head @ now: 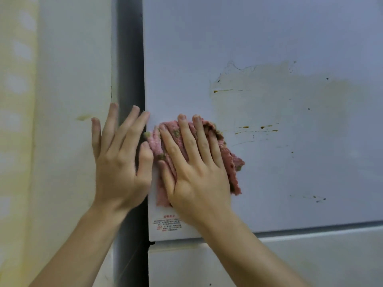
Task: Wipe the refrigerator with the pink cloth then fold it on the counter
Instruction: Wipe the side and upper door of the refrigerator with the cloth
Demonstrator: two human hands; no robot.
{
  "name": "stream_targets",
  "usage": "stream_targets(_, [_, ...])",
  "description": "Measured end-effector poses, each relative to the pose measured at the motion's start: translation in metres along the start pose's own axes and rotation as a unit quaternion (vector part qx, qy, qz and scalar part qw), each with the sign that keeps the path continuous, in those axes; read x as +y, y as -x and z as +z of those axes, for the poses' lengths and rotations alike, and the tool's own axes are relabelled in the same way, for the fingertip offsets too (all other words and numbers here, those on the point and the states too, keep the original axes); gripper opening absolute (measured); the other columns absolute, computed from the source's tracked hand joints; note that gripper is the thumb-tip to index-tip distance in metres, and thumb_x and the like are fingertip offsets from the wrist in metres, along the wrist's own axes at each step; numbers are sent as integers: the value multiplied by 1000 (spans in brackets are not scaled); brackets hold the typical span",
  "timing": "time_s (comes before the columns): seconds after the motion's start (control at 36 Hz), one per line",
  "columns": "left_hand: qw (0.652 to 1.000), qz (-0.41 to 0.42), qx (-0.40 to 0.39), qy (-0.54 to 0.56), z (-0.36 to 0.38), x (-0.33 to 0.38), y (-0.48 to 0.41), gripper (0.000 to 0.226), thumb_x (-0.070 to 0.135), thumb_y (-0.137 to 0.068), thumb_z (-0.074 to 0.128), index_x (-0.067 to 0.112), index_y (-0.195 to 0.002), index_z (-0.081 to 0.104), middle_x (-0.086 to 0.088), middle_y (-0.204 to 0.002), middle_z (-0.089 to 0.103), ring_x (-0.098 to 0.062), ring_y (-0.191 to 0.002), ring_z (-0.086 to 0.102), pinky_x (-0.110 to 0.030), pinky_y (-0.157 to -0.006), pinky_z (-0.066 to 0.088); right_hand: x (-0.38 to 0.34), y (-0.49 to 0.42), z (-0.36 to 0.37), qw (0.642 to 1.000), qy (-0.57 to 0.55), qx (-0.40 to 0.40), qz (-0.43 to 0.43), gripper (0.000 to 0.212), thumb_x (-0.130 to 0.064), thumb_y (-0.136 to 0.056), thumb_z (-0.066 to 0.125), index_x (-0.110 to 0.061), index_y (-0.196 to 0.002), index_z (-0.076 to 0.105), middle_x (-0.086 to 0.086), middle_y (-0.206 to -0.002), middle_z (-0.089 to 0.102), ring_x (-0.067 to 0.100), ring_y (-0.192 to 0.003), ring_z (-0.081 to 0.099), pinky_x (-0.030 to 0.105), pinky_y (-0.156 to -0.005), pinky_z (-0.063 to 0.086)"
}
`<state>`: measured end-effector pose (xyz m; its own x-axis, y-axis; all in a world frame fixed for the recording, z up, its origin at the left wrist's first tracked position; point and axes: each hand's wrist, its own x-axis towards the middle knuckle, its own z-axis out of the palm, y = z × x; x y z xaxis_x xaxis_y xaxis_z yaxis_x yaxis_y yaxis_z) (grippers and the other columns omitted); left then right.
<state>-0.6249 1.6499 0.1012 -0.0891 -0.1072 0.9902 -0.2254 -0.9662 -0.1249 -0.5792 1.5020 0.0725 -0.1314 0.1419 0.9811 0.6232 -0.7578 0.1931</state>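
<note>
The refrigerator door [259, 48] is white and fills the right of the view, with yellowish smears and small brown spots across its middle. My right hand [194, 168] lies flat with spread fingers on the bunched pink cloth [230, 162], pressing it against the door near its left edge. The cloth shows greenish-brown stains. My left hand [120, 162] is open, fingers spread, resting across the door's left edge and the dark gap beside it, its thumb touching the cloth's edge.
A cream wall [68, 100] with a small yellow mark stands left of the dark gap [130, 69]. A label with red print [167, 223] sits at the door's lower left corner. A lower door [269, 266] begins below the seam.
</note>
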Motion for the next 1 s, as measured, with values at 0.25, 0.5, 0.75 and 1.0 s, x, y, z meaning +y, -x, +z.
stream_targets(0.25, [1000, -17, -22, 1, 11, 12, 1, 59, 30, -107, 29, 10, -162, 37, -6, -171, 31, -19, -162, 18, -48, -133, 5, 11, -88, 14, 994, 17, 73, 83, 55, -42, -111, 34, -20, -162, 40, 13, -171, 29, 31, -161, 18, 45, -132, 12])
stream_targets(0.5, [998, -26, -51, -10, 19, 29, 5, 65, 33, -104, 35, 20, -166, 28, -6, -177, 12, -21, -163, 11, -37, -133, 1, 32, 25, -18, 998, 26, 1, 55, 56, -43, -110, 39, -26, -164, 33, 6, -174, 21, 26, -163, 9, 49, -131, 18])
stream_targets(0.75, [998, -54, -29, -16, 27, 48, 2, 60, 32, -104, 33, 22, -163, 38, -4, -176, 17, -24, -164, 6, -38, -133, 2, 76, -48, -24, 992, 37, 42, 114, 58, -53, -106, 39, -35, -161, 38, 3, -174, 23, 26, -163, 10, 48, -132, 10])
stream_targets(1.0, [998, -63, -10, -4, 31, 54, 0, 57, 24, -102, 39, 16, -159, 42, -7, -174, 21, -23, -164, 10, -38, -132, 8, 64, 27, -31, 993, 54, 0, 108, 61, -51, -109, 34, -32, -166, 24, 4, -176, 10, 29, -163, 4, 50, -132, 8])
